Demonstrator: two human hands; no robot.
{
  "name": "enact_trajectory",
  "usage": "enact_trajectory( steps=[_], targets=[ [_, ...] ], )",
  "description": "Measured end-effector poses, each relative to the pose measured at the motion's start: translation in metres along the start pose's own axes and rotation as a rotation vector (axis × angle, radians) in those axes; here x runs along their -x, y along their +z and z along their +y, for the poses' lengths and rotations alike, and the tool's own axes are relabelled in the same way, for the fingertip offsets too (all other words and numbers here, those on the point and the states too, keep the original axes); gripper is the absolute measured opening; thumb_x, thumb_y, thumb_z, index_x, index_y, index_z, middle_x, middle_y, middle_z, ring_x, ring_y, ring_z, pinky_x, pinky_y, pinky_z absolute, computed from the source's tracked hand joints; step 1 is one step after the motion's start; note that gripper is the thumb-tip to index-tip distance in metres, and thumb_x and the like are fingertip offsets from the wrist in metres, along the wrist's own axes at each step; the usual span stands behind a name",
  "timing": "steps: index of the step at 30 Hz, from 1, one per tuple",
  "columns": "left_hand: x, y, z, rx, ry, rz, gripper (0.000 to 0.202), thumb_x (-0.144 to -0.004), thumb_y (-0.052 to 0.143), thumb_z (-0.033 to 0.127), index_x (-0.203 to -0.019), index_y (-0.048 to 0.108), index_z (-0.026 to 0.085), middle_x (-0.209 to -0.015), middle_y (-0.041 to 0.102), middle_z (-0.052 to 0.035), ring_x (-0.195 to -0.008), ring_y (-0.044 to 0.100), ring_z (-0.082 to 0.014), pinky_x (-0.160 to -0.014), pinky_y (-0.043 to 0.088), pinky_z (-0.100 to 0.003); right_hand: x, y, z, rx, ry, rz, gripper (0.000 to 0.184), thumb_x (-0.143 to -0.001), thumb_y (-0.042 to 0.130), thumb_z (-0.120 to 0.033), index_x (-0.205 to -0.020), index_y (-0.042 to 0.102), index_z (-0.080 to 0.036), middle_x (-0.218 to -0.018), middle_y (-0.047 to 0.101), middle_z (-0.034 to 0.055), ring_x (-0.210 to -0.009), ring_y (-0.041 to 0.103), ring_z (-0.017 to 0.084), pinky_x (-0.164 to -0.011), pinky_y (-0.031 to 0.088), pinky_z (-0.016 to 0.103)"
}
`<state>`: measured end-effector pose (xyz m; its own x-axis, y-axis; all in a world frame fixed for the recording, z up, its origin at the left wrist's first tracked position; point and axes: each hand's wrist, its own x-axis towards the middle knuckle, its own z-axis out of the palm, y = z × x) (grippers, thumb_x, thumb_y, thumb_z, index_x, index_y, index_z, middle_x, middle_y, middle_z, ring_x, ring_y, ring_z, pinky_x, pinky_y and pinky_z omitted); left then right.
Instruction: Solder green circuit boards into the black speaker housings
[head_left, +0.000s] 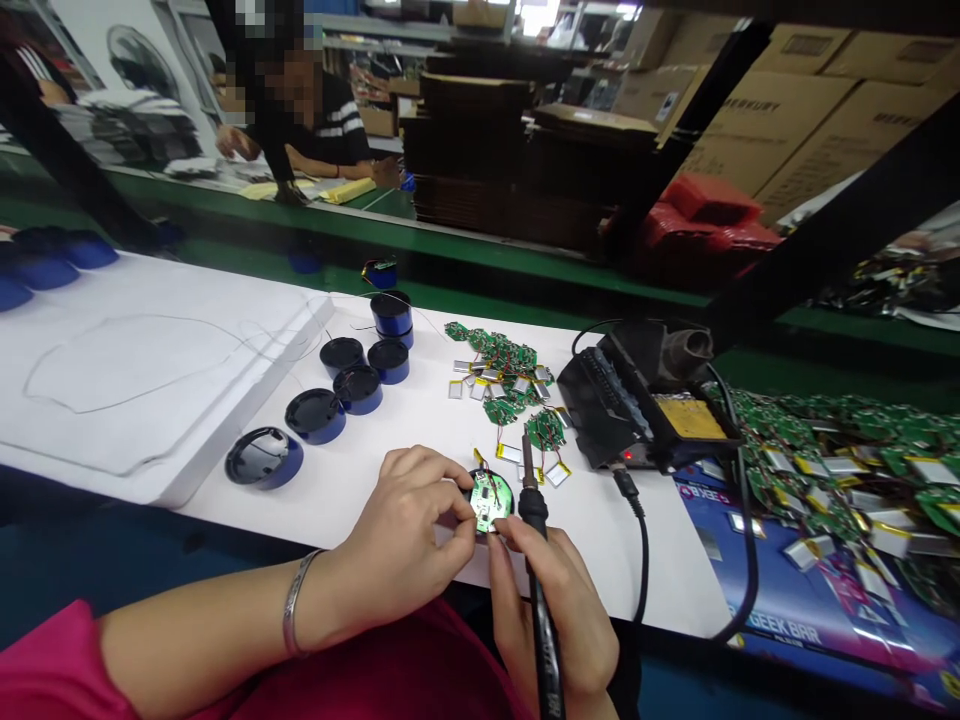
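Two hands meet at twelve o'clock: our left hand [394, 530] pinches a round green circuit board [491, 500], and our right hand [551, 620] grips a slim black soldering iron [534, 510], its tip just beside the board.

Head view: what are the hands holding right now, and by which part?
The left hand pinches a round black housing by its edge; the right hand grips a soldering iron by its handle.
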<state>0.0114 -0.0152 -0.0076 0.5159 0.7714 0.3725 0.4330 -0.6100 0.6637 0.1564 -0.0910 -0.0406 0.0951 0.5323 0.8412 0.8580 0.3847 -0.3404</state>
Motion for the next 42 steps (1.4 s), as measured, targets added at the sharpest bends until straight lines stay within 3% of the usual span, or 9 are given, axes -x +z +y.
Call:
enact_trajectory(
  steps=[2,6,11,14,18,23,30,42],
  targets=[
    [0.0,0.0,0.001,0.002,-0.019,-0.012,0.015,-0.078,0.062,0.009,-0.068,0.067,0.02,-0.092,0.072,-0.0011,-0.094,0.062,-0.02,-0.088,0.039,-0.041,-0.004,-0.008,0.0,0.037,0.085,0.032,0.028,-0.085,0.07,-0.006,-0.111,0.066,-0.014,-0.091,0.076,0.0049,-0.076,0.073,0.014,-0.071,0.06,0.026],
    [0.0,0.0,0.002,0.006,-0.063,-0.054,0.014,-0.076,0.062,0.009,-0.069,0.068,0.02,-0.095,0.073,-0.002,-0.096,0.062,-0.021,-0.09,0.039,-0.042,-0.016,-0.029,0.004,-0.02,0.422,0.024,0.03,-0.092,0.064,-0.02,-0.122,0.067,-0.017,-0.079,0.075,0.0002,-0.06,0.071,0.013,-0.06,0.058,0.024],
    [-0.005,-0.003,0.002,0.001,-0.099,-0.117,0.014,-0.076,0.064,0.01,-0.068,0.068,0.02,-0.096,0.073,-0.0018,-0.096,0.062,-0.0214,-0.091,0.04,-0.042,-0.033,-0.044,0.014,-0.171,0.621,0.104,0.016,-0.087,0.069,-0.032,-0.092,0.075,-0.018,-0.068,0.07,0.0002,-0.052,0.064,0.012,-0.047,0.049,0.023],
    [-0.011,-0.005,0.003,-0.014,-0.127,-0.165,0.014,-0.075,0.065,0.01,-0.066,0.068,0.02,-0.094,0.073,-0.0013,-0.096,0.062,-0.0216,-0.091,0.041,-0.042,-0.039,-0.048,0.017,-0.136,0.604,0.094,0.015,-0.082,0.071,-0.031,-0.076,0.068,-0.018,-0.062,0.063,-0.002,-0.047,0.056,0.009,-0.044,0.043,0.021],
    [-0.017,-0.005,0.006,-0.042,-0.149,-0.198,0.014,-0.074,0.065,0.009,-0.065,0.068,0.019,-0.092,0.073,-0.0011,-0.094,0.062,-0.0216,-0.09,0.043,-0.041,-0.042,-0.052,0.019,-0.177,0.541,0.013,0.013,-0.08,0.07,-0.027,-0.075,0.06,-0.019,-0.061,0.061,-0.0035,-0.038,0.047,0.007,-0.035,0.034,0.02],
    [-0.019,-0.005,0.008,-0.05,-0.169,-0.226,0.014,-0.075,0.064,0.009,-0.066,0.068,0.019,-0.092,0.072,-0.002,-0.094,0.061,-0.0218,-0.091,0.043,-0.042,-0.046,-0.052,0.02,-0.165,0.455,-0.058,0.012,-0.08,0.068,-0.023,-0.075,0.058,-0.02,-0.064,0.062,-0.0017,-0.05,0.058,0.011,-0.044,0.042,0.021],
    [-0.021,-0.004,0.007,-0.084,-0.136,-0.252,0.014,-0.077,0.063,0.011,-0.067,0.068,0.019,-0.092,0.071,-0.003,-0.094,0.061,-0.0227,-0.089,0.043,-0.042,-0.052,-0.049,0.008,-0.119,0.533,-0.081,0.014,-0.083,0.065,-0.029,-0.075,0.056,-0.021,-0.065,0.06,-0.0027,-0.049,0.052,0.009,-0.043,0.036,0.024],
    [-0.02,-0.004,0.007,-0.095,-0.125,-0.255,0.015,-0.078,0.063,0.011,-0.065,0.065,0.018,-0.093,0.071,-0.0023,-0.094,0.061,-0.0218,-0.088,0.043,-0.041,-0.056,-0.051,0.007,-0.114,0.485,-0.152,0.012,-0.082,0.064,-0.028,-0.075,0.056,-0.022,-0.061,0.058,-0.0041,-0.045,0.049,0.008,-0.043,0.036,0.025]
  ],
)
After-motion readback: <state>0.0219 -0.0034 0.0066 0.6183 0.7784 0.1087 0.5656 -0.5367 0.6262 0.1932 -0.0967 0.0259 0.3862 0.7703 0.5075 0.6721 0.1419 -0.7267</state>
